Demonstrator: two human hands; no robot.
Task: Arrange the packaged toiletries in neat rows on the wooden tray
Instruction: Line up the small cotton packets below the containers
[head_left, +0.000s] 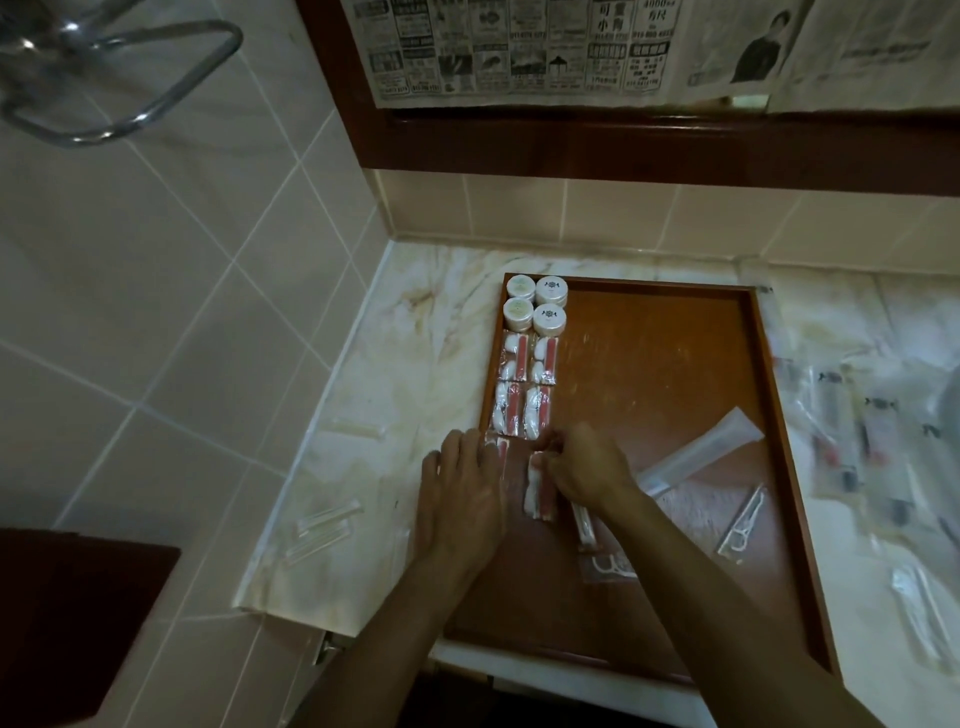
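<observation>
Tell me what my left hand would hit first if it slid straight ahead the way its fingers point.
Probably the red-and-white packet just beyond the left hand, in the left column on the wooden tray; depth is hard to judge.

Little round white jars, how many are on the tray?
4. They sit in a two-by-two block in the far left corner of the wooden tray: back left, back right, front left, front right. None looks hidden.

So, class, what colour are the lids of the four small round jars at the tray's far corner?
White lids on the four small round jars, clearest in the head view.
</observation>
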